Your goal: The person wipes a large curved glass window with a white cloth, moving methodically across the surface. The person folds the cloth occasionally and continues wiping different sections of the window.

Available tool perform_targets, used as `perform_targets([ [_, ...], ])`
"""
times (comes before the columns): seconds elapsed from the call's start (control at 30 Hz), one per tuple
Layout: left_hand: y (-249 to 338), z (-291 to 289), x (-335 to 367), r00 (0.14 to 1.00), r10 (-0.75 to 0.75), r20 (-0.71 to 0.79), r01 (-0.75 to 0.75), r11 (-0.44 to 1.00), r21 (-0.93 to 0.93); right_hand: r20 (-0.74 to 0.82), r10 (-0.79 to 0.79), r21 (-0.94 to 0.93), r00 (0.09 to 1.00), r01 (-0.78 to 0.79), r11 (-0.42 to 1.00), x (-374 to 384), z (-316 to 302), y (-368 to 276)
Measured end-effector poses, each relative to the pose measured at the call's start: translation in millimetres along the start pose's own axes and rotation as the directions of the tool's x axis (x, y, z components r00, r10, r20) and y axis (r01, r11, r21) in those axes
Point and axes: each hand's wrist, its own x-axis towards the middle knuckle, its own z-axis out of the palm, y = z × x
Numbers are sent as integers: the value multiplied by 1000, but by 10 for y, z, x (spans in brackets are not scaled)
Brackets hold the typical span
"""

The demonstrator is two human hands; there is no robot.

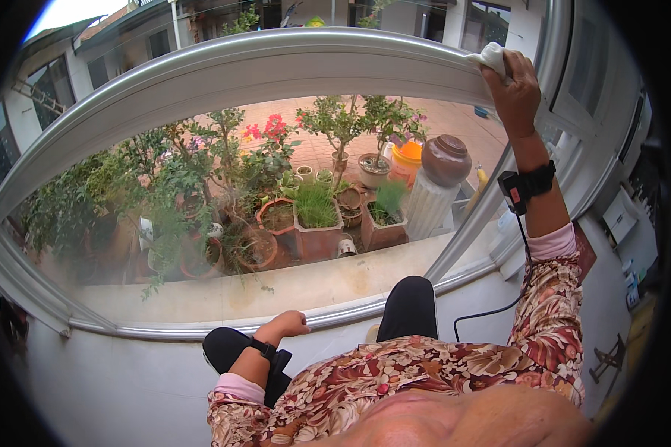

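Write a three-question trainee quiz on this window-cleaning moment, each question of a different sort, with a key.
1. True or false: the right hand presses a white cloth against the upper bar of the window frame.
2. Multiple choice: where does the left hand rest? A) on the brown clay jar B) on the lower rail of the window frame C) on the white cloth
3. Fill in: the clay jar outside stands on a white ribbed ____.

Key
1. True.
2. B: the fingers are curled loosely on the lower rail and hold nothing.
3. Pedestal, next to a yellow bucket.
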Motion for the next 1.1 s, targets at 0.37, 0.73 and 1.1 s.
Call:
perform_targets([
  [0.37,74,398,329,969,-208,133,194,974,114,-19,-548,321,836,525,789,1150,226,-2193],
  [0.73,-237,719,400,983,-185,-18,186,981,56,-232,-781,444,580,778,445,1896,504,-2732],
  [1.1,-29,499,330,985,-157,-65,160,986,44,-279,-531,-156,800,507,847,2378,536,-1206],
])
